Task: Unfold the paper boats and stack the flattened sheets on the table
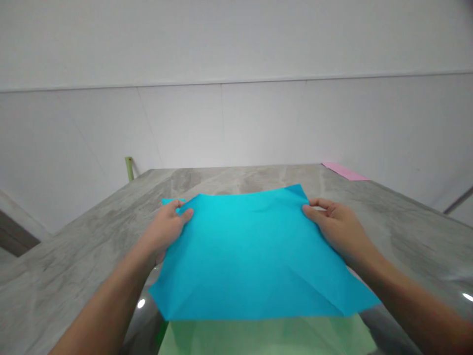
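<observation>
A sheet of bright blue paper [251,251] is held up over the table, with creases running to its lower corners. My left hand [170,219] pinches its left edge near the top, thumb toward me. On the opposite side, my right hand [332,219] grips the right edge between thumb and fingers. Below the blue sheet, a light green sheet [269,337] shows at the bottom of the view, most of it covered. A small piece of blue [168,201] peeks out behind my left fingers; I cannot tell whether it is a separate piece.
The grey marbled table [406,231] spreads out to both sides. A pink sheet [345,171] lies at its far right edge. Beyond the far left edge stands a green post-like object [129,168]. A white wall [236,123] rises behind the table.
</observation>
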Available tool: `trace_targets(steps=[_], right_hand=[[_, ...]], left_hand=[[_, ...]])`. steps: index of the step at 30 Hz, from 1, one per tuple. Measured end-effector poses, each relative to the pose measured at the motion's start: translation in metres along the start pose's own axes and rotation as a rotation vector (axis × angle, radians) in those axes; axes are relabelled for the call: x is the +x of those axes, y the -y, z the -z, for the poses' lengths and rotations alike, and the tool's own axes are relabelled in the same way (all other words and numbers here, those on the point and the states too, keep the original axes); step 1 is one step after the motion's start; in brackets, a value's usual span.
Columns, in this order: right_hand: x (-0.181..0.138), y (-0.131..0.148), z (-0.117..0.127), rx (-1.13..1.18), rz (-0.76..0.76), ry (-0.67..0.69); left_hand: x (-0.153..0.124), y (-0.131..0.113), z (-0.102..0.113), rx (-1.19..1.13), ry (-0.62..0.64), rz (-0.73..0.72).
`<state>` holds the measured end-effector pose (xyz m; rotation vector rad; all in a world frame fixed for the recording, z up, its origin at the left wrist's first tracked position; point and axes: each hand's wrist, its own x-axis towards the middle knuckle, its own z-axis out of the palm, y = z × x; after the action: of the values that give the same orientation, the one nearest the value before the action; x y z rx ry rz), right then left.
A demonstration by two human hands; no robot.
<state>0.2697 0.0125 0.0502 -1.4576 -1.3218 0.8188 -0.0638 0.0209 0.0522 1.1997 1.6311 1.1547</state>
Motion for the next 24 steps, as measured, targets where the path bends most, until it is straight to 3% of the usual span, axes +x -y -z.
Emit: trace_targets(steps=[3,4,5,6,8,9,10,12,14,15,17,19,20,22,24], right_hand=[[-0.011,-0.019,-0.002,-0.187,0.011,0.083],[-0.014,-0.026,-0.002,-0.248,0.029,0.094],[-0.016,-0.032,-0.002,-0.307,0.049,0.099],[-0.017,-0.037,-0.002,-0.364,0.069,0.105],[-0.018,-0.045,0.0,-0.507,0.098,0.11],[-0.019,-0.046,0.0,-0.605,0.115,0.107],[-0.02,-0.045,-0.001,-0.722,0.142,0.094],[-0.025,-0.037,-0.004,-0.992,0.247,0.05],[-0.033,-0.021,-0.012,-1.191,0.441,0.088],[-0.038,-0.013,-0.018,-1.222,0.562,0.183],[-0.045,0.003,-0.03,-1.111,0.779,0.565],[-0.05,0.009,-0.04,-0.935,0.781,0.911],[-0.051,0.008,-0.044,-0.877,0.732,1.017],[-0.05,0.0,-0.049,-0.819,0.649,1.09],[-0.049,-0.012,-0.05,-0.777,0.662,1.057]], left_hand=[[-0.022,0.013,0.004,0.522,-0.171,-0.316],[-0.032,0.016,0.001,0.65,-0.2,-0.464],[-0.044,0.017,-0.003,0.77,-0.152,-0.604],[-0.057,0.017,-0.007,0.851,-0.046,-0.721],[-0.08,0.016,-0.018,0.957,0.429,-0.845],[-0.089,0.014,-0.023,0.997,0.668,-0.83],[-0.097,0.013,-0.027,1.022,0.827,-0.783],[-0.107,0.012,-0.031,1.057,0.969,-0.663],[-0.11,0.013,-0.031,1.064,0.961,-0.597],[-0.109,0.015,-0.03,1.057,0.956,-0.594],[-0.106,0.018,-0.026,1.018,0.968,-0.625],[-0.098,0.023,-0.021,0.975,0.984,-0.663],[-0.092,0.026,-0.018,0.97,0.99,-0.672],[-0.075,0.034,-0.015,1.006,0.947,-0.658],[-0.053,0.042,-0.014,1.071,0.816,-0.617]])
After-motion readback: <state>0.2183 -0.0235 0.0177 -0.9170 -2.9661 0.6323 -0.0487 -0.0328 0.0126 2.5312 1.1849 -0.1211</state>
